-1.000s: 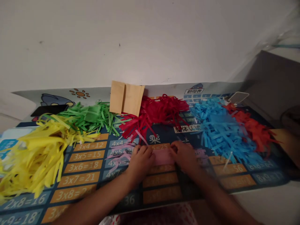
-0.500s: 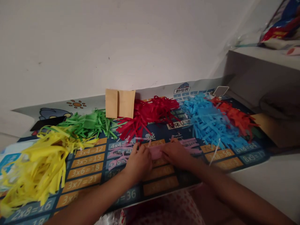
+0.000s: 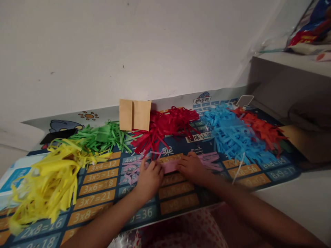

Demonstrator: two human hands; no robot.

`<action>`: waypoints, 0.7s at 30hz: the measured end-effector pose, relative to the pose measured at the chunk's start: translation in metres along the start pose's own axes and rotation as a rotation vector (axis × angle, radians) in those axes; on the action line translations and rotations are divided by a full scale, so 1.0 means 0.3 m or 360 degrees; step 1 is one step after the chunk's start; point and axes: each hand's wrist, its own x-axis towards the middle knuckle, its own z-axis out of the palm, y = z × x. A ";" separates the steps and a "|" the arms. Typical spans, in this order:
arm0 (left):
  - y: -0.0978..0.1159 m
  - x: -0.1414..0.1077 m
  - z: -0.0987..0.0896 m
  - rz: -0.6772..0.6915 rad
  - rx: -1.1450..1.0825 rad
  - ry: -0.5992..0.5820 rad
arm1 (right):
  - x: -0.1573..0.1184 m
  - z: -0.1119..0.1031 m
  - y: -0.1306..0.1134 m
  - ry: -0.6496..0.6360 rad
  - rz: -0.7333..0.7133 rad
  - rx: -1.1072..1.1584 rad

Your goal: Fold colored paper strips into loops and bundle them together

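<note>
A pink paper piece (image 3: 170, 166) with fringed ends lies flat on the printed mat near its front edge. My left hand (image 3: 150, 175), fingers curled, presses on the left part of the pink paper. On its right part rests my right hand (image 3: 191, 167), its fingers bent over the paper. The pink strips fan out beyond both hands. Behind them is a heap of red fringed paper (image 3: 173, 124), with a folded tan card (image 3: 134, 114) standing at its left side.
Green (image 3: 102, 136) and yellow fringed paper (image 3: 51, 174) lie on the left of the mat (image 3: 99, 187). Blue (image 3: 232, 134) and orange-red fringed paper (image 3: 261, 129) lie on the right. A white wall rises behind; a grey box-like shelf (image 3: 289, 82) stands at the right.
The camera view has shifted slightly. Both hands remain on the pink paper, with my left hand's fingers a little lower and flatter over it.
</note>
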 end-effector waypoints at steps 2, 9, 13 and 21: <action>-0.029 -0.029 0.015 0.0036 -0.0104 0.0100 | -0.021 0.007 0.033 -0.0005 0.0043 0.0070; -0.086 -0.029 0.016 -0.0269 -0.0661 0.0134 | -0.003 0.000 0.066 -0.0031 0.0380 0.0193; -0.086 0.003 0.024 -0.0470 -0.0694 0.0070 | 0.039 -0.004 0.060 -0.0064 0.0566 0.0187; -0.095 0.026 0.053 -0.0553 -0.0642 -0.0059 | 0.065 0.002 0.057 -0.0123 0.0692 0.0189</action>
